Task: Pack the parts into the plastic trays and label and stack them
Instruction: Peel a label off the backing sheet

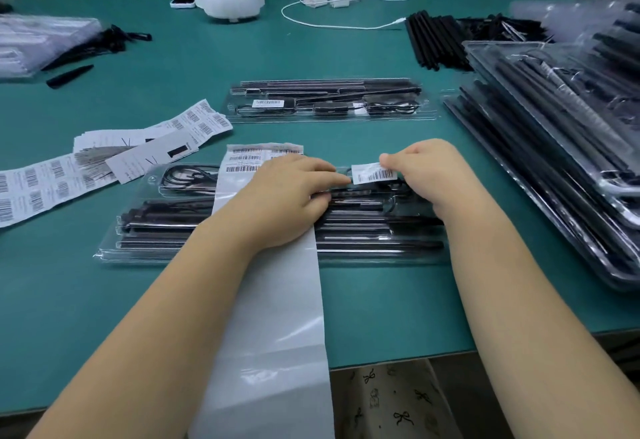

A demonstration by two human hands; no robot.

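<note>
The right hand (420, 175) pinches a sticker (374, 172) over the near tray (145, 231); the left hand (287, 196) presses flat, probably holding nothing. Beyond it, another tray (329, 97) is labelled.

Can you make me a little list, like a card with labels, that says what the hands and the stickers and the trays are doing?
left hand: rests on the label strip and near tray
right hand: pinches a barcode sticker
barcode sticker: held over the near tray
near tray: clear, filled with black parts, in front of the person
label strip: white backing hanging off the table edge
far tray: packed, already has a sticker
tray stack: at the right
table: green
</note>
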